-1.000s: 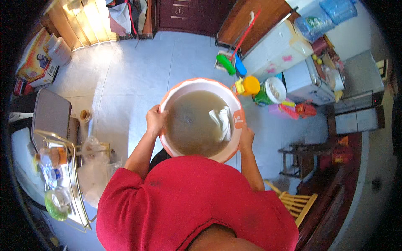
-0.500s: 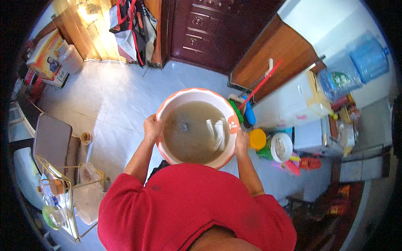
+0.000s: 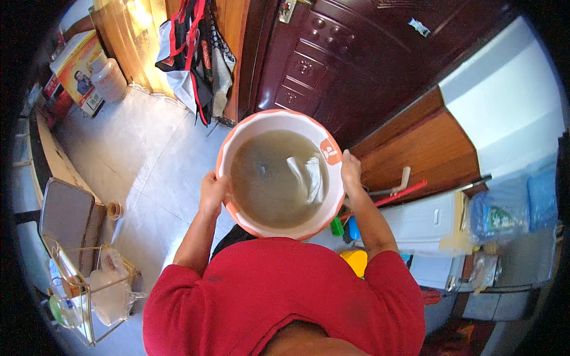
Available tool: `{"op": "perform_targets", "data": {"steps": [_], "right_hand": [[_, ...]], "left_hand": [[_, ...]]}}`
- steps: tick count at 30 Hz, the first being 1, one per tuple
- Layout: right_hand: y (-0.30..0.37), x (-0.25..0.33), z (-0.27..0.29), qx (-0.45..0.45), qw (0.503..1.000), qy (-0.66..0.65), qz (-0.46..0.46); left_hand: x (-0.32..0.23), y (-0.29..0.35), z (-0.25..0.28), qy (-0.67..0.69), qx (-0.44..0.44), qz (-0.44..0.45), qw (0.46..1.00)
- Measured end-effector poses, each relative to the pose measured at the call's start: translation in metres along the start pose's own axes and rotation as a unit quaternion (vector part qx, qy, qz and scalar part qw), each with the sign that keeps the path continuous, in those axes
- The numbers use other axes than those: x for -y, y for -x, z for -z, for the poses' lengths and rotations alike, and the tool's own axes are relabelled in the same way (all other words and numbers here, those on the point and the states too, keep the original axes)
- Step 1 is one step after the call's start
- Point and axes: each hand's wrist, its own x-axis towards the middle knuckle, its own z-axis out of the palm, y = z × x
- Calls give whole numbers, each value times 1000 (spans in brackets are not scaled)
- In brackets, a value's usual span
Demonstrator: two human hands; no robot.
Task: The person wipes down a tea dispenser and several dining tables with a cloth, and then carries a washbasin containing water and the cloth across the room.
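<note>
Between my two hands is a round white washbasin (image 3: 328, 152) with an orange rim, held out in front of my red shirt. Murky brownish water (image 3: 261, 190) fills much of it, and a white cloth (image 3: 313, 180) lies partly under the surface at the right. My left hand (image 3: 214, 191) is closed on the basin's left edge. On the opposite edge, my right hand (image 3: 351, 168) grips the side, its fingers partly hidden behind the basin.
Ahead is a dark red door (image 3: 338, 65), with hanging bags (image 3: 199, 65) left of it. A wire rack (image 3: 89, 291) stands near left, beside a brown padded seat (image 3: 71, 216). On the right are a white cabinet (image 3: 415, 228), a red-handled tool (image 3: 409, 190) and a yellow container (image 3: 355, 261).
My body has turned to the right and moved nearer the door, with the basin still in both hands. More of the door shows, and my right arm now covers part of the things on that side.
</note>
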Motion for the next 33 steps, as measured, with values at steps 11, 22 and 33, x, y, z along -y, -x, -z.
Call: {"op": "perform_targets", "data": {"steps": [11,22,33], "right_hand": [[-270,172,-32,75,961,103,244],[-430,311,-89,196,909,134,342],[-502,387,-130,212,888,160,375]], "left_hand": [[-106,-101,-106,172,-25,-65,983],[-202,-128,-195,289,-109,-80,948],[-251,-163,-221,292,-9,-146,945]]}}
